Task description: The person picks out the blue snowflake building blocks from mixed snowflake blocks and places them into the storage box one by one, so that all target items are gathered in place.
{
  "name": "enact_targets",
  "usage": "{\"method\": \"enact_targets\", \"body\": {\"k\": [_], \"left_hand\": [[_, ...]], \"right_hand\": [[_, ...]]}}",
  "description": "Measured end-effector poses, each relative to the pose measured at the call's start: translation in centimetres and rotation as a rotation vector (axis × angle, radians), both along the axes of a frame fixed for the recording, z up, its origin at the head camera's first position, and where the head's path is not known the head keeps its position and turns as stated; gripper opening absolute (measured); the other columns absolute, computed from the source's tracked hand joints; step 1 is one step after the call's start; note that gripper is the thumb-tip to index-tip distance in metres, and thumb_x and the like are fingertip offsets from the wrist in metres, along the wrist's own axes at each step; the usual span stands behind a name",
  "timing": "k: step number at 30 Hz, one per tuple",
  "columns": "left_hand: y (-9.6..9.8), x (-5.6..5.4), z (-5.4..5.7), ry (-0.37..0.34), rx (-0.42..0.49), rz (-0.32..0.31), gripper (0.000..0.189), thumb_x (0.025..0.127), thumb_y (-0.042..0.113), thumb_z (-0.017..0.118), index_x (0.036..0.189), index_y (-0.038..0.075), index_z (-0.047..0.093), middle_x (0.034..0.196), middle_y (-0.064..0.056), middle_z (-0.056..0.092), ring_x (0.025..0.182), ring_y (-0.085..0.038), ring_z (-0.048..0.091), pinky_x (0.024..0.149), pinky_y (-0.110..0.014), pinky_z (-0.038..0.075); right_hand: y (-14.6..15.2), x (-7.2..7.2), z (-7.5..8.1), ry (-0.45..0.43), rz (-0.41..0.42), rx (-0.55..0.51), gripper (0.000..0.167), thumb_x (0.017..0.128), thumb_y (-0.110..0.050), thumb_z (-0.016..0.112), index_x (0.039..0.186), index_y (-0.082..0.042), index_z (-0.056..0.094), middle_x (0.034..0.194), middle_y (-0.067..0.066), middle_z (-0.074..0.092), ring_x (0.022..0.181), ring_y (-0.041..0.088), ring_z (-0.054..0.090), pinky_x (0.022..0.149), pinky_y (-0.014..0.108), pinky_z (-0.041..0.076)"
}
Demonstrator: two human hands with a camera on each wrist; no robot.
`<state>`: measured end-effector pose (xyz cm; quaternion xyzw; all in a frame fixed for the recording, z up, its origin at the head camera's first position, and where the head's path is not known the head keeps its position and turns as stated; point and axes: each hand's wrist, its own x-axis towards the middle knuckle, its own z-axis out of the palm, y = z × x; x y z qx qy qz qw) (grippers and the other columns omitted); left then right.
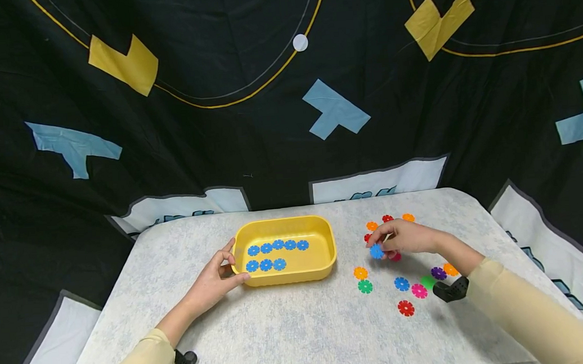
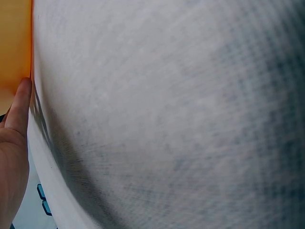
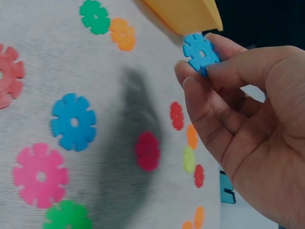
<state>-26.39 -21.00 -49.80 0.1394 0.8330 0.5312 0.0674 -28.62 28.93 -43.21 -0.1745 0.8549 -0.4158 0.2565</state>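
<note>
My right hand point(image 1: 402, 237) pinches a blue notched plastic disc point(image 3: 200, 53) between thumb and fingertips, held above the table to the right of the yellow tray point(image 1: 290, 278). Two rows of blue notched discs point(image 1: 278, 244) lie in the tray, several in the back row and three in the front. At the tray's left end, my left hand point(image 1: 217, 274) holds it, thumb on the front rim and fingers along the left side. Only the thumb side of that hand shows in the left wrist view, against the tray's wall. Another blue disc point(image 1: 402, 283) lies on the table.
Loose discs are scattered on the table's right side: red point(image 1: 406, 308), pink point(image 1: 419, 291), green point(image 1: 365, 287), orange point(image 1: 361, 273), purple point(image 1: 438, 273) and others. Some are partly covered by my right hand and wrist. A black patterned curtain point(image 1: 270, 166) hangs behind the table.
</note>
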Motion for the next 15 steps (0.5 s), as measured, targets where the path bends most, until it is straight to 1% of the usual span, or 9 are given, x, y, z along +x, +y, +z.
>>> {"method": "enact_targets", "body": {"k": [3,6,9,15], "left_hand": [[-0.1,0.0,0.0,0.003,0.005,-0.004,0.052,0.088,0.034,0.083,0.108,0.007,0.044,0.17,-0.002,0.017,0.125,-0.035,0.06,0.109,-0.053,0.038],[-0.2,0.0,-0.1,0.005,0.006,-0.006,0.052,0.088,0.034,0.083,0.108,0.007,0.044,0.17,-0.002,0.017,0.125,-0.035,0.06,0.109,-0.052,0.038],[-0.2,-0.1,-0.2,0.01,0.0,-0.005,0.052,0.088,0.034,0.083,0.108,0.007,0.044,0.17,-0.002,0.017,0.125,-0.035,0.06,0.108,-0.052,0.039],[-0.1,-0.2,-0.3,0.015,-0.013,0.001,0.052,0.087,0.035,0.084,0.108,0.008,0.044,0.17,-0.003,0.017,0.125,-0.036,0.06,0.108,-0.052,0.039]], "right_hand": [[-0.2,-0.5,0.6,0.002,-0.011,-0.004,0.024,0.1,-0.006,0.06,0.122,-0.004,0.069,0.105,0.01,0.067,0.087,0.028,0.063,0.085,0.05,0.053],[-0.4,-1.0,1.1,0.005,-0.006,-0.01,0.024,0.1,-0.005,0.059,0.122,-0.003,0.069,0.107,0.011,0.067,0.088,0.03,0.063,0.086,0.049,0.054],[-0.5,-1.4,1.6,0.012,0.003,-0.005,0.024,0.101,-0.005,0.058,0.122,-0.003,0.069,0.103,0.012,0.068,0.09,0.034,0.063,0.088,0.049,0.054],[-1.4,-2.2,2.8,0.029,0.01,-0.008,0.025,0.102,-0.003,0.055,0.121,-0.008,0.071,0.1,0.014,0.068,0.093,0.039,0.063,0.09,0.05,0.054]]}}
